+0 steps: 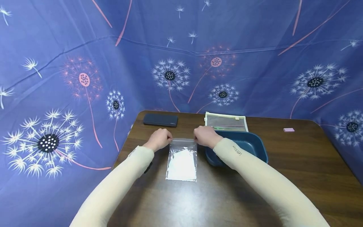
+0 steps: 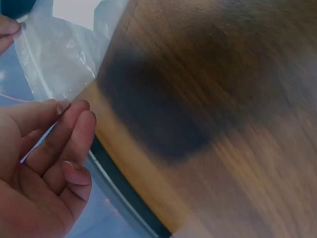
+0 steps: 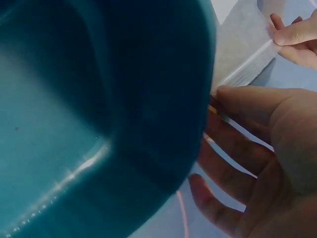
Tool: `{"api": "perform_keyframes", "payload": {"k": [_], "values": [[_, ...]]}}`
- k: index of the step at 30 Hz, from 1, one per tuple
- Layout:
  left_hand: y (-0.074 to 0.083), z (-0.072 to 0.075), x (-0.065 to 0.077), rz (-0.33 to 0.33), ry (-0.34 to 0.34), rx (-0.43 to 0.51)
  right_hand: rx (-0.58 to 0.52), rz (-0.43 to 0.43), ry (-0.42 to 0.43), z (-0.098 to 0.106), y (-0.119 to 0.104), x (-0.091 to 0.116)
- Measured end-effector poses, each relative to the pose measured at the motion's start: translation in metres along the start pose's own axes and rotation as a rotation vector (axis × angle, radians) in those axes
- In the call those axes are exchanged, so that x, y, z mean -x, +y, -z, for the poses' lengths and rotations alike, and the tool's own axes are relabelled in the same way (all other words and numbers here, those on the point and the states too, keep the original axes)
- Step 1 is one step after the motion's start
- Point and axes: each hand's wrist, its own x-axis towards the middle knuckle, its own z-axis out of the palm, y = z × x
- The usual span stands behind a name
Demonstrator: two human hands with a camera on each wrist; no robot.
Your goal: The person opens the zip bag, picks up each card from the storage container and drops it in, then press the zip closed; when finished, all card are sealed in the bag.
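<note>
A clear zip-top plastic bag (image 1: 182,164) with something white and flat inside lies over the table in front of the person. My left hand (image 1: 159,138) pinches its top left corner between thumb and fingers, as the left wrist view shows at the bag (image 2: 64,59). At the top right corner, my right hand (image 1: 208,136) pinches the bag's zip edge. In the right wrist view, the right hand's fingers (image 3: 237,148) are close beside the wall of a blue-green plastic basin (image 3: 148,124); whether they touch it I cannot tell.
Behind the left hand lies a dark flat case (image 1: 160,120). A mesh zip pouch (image 1: 226,122) with pale edging is behind the basin (image 1: 256,143), which stands under the right forearm. Far right sits a small pink block (image 1: 288,130). A patterned blue cloth (image 1: 198,82) hangs behind the table.
</note>
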Motion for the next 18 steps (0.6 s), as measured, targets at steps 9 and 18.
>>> {"api": "perform_keyframes", "payload": {"k": [9,18], "values": [[-0.002,-0.016,-0.014,0.065,0.013,-0.031,0.076,-0.147,-0.122,-0.019,0.000,-0.016],[-0.005,-0.012,-0.014,0.116,0.005,-0.044,0.015,-0.113,0.019,-0.016,0.004,-0.012]]}}
